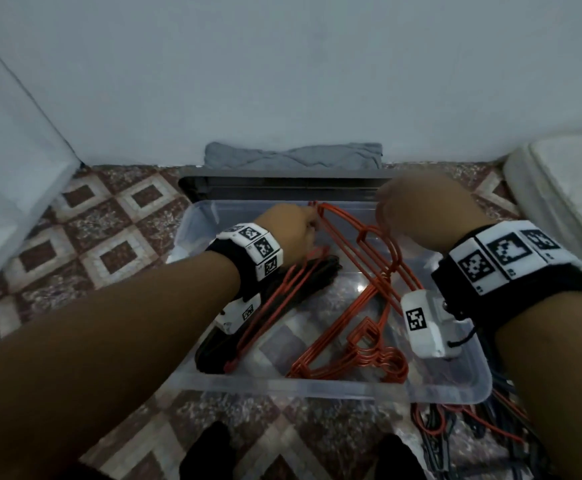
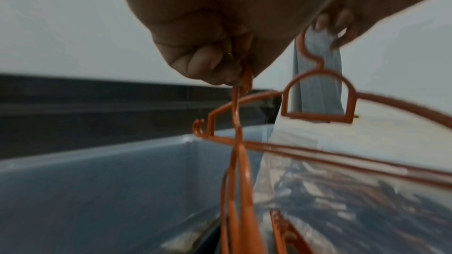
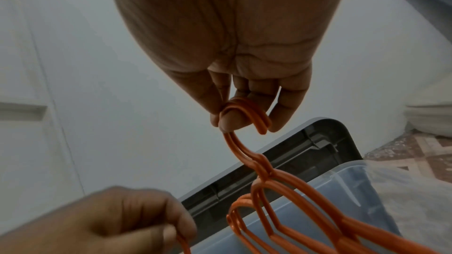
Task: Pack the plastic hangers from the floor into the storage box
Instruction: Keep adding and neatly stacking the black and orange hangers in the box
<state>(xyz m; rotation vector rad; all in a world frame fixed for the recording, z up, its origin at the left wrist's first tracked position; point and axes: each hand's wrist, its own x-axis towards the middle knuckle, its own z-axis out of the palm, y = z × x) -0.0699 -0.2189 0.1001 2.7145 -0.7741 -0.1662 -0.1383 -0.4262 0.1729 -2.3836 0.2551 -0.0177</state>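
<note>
Lowering a small bunch of orange hangers (image 1: pixel 369 244) into the clear storage box (image 1: pixel 317 388) looks like the step in hand. The right hand (image 1: pixel 417 209) holds the bunch by its hooks, thumb and fingers curled round them, as the right wrist view shows plainly. The left hand (image 1: pixel 293 225) pinches one shoulder end of the same bunch between curled fingers, so the hangers hang slanted over the box, partly below its rim. More orange hangers (image 1: pixel 369 358) already lie on the box floor, along with a dark bundle (image 1: pixel 265 313) at the left side that seems to be black hangers. A tangle of hangers (image 1: pixel 462 431) is left on the tiled floor (image 1: pixel 109 237) just beside the box's near right corner, so the task is judged only partly done. A grey lid (image 1: pixel 282 185) stands behind the box against the wall, with a folded grey cloth (image 1: pixel 293 155) behind it.

Next the bunch likely needs laying flat beside those inside, both hands letting go together so hooks do not snag, then a reach to the floor pile
</note>
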